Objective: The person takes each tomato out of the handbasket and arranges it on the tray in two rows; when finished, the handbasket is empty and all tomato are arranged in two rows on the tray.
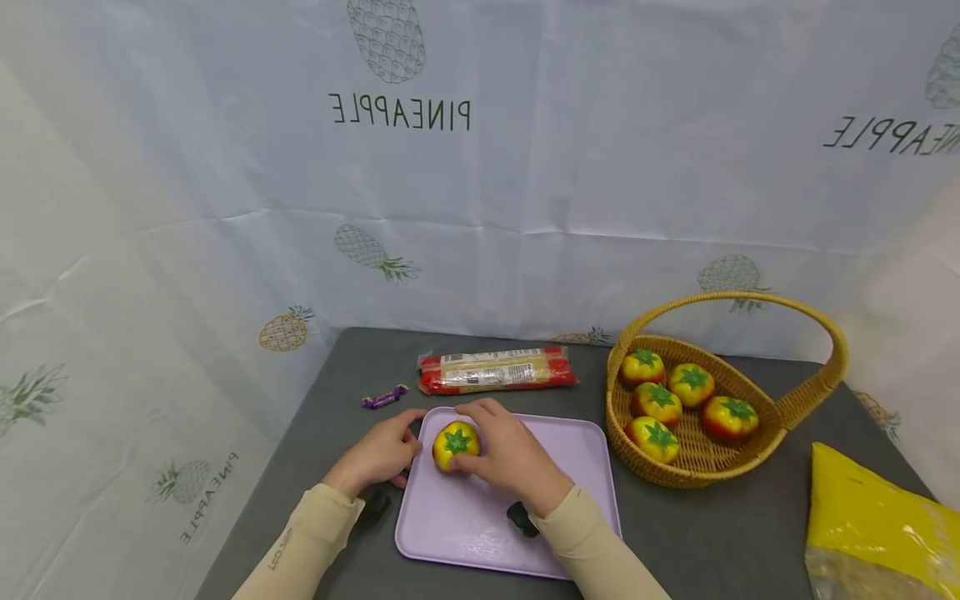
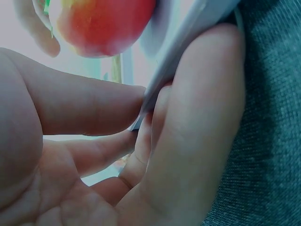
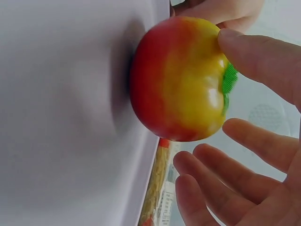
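Observation:
A red-and-yellow toy persimmon [image 1: 456,446] with a green leafy top sits near the far left corner of a lilac tray [image 1: 480,533]. My right hand [image 1: 513,450] is around it, thumb tip at its near side. In the right wrist view, the other fingers [image 3: 221,181] are loosely bent and spread, apart from the persimmon [image 3: 181,80]. My left hand [image 1: 378,454] pinches the tray's left rim; its thumb lies above the edge and its fingers below, as the left wrist view shows.
A wicker basket [image 1: 697,477] with a tall handle holds several more persimmons on the right. Behind the tray lie a red-ended pack of noodles [image 1: 491,372] and a purple-wrapped candy [image 1: 385,397]. A yellow bag [image 1: 870,508] lies at the right, and a pineapple-print cloth [image 1: 480,183] hangs behind.

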Tool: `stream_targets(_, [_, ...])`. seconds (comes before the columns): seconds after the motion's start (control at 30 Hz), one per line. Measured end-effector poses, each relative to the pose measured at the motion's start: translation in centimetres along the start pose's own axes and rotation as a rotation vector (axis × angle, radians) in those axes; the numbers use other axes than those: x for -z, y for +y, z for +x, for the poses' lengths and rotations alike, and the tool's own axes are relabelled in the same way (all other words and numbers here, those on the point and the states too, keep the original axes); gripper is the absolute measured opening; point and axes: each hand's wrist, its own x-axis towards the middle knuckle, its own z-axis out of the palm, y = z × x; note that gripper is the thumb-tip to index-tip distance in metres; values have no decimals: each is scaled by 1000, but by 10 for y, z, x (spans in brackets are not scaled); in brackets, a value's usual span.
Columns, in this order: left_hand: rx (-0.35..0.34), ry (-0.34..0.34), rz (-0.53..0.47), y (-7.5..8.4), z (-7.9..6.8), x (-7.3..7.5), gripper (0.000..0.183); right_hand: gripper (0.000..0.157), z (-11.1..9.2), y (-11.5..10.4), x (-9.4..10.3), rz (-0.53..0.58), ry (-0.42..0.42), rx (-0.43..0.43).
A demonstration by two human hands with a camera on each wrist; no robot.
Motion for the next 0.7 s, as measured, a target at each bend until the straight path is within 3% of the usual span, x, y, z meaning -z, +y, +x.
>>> stream_targets(0.4, [2, -20, 14, 5, 9, -5, 57, 75, -7, -2, 18, 10, -21, -44])
stream_targets(0.7, [27, -10, 24, 2, 3, 1, 59, 71, -25, 4, 46, 3, 1, -63])
